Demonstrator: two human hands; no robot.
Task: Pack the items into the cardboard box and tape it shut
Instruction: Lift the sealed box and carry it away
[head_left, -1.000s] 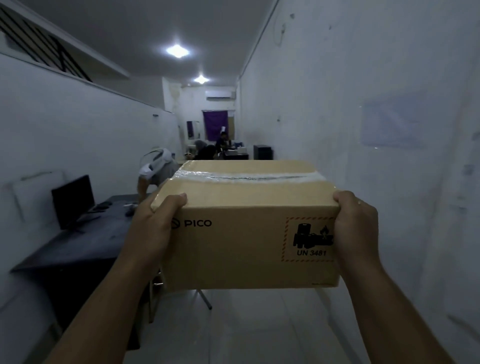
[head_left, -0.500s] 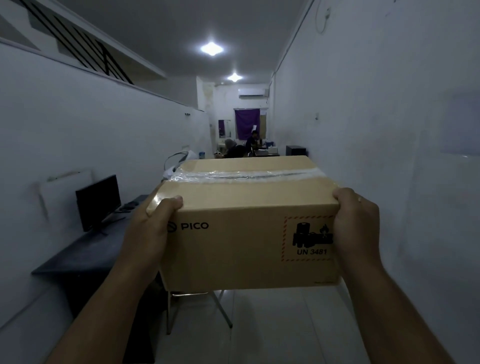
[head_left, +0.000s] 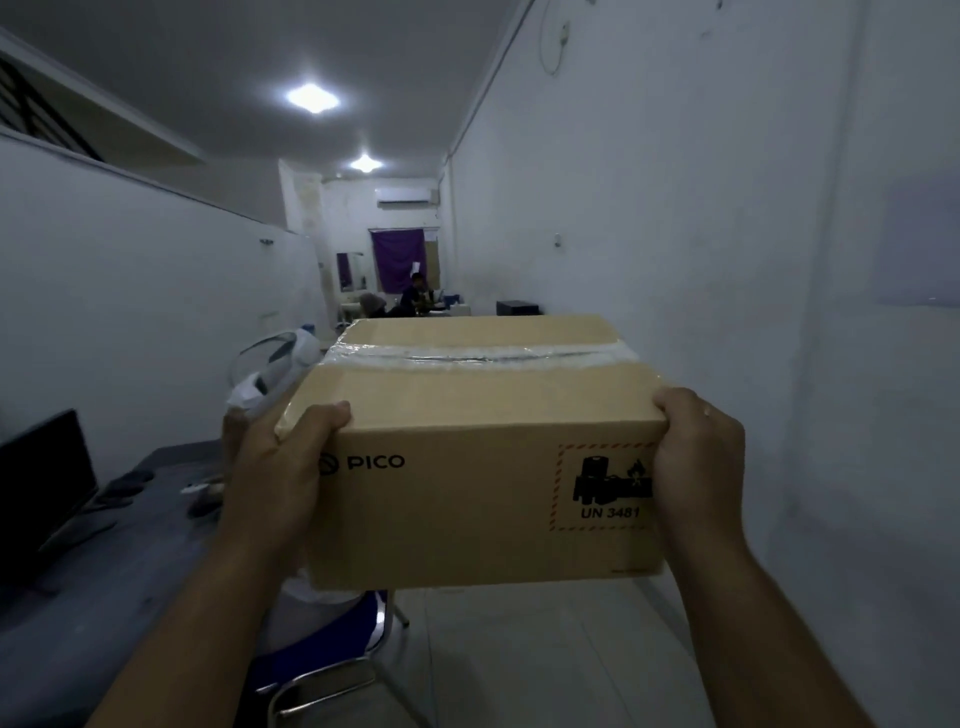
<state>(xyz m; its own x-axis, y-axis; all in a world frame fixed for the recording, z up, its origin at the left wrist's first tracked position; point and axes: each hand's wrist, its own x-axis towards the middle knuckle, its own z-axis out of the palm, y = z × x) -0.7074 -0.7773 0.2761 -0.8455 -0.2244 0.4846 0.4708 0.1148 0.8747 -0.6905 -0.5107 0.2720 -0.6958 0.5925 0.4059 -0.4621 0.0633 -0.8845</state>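
Cardboard box (head_left: 467, 493), taped across its top, is best carried level; left hand (head_left: 280, 478) and right hand (head_left: 696, 467) grip its ends.

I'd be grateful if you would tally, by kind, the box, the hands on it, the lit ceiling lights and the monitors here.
box: 1
hands gripping it: 2, left hand and right hand
ceiling lights: 2
monitor: 1
Total: 6
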